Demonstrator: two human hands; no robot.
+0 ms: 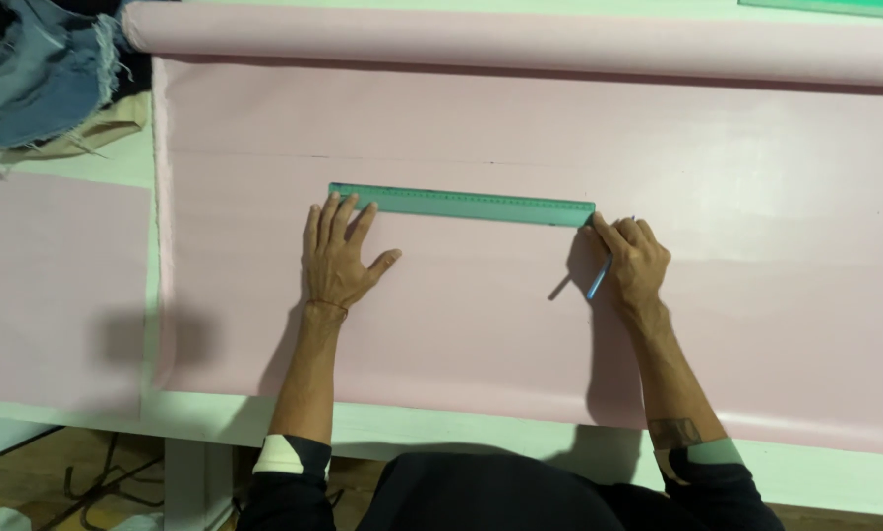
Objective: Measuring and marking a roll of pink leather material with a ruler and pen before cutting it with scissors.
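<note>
Pink fabric (481,324) spread over my white table (441,433), roll (520,44) along the far edge. Green ruler (461,205) lies flat on it, mid-table. My left hand (338,258) is open, fingers splayed, pinning the ruler's left end. My right hand (636,261) grips a blue pen (599,277) at the right end. Marking step, I'd say; next needs the ruler kept steady. Pen tip hidden, any mark unreadable. Denim scraps (38,74) cut off.

No packages, labels, signs or screens show anywhere — from twelve o'clock round to six, none at all.
</note>
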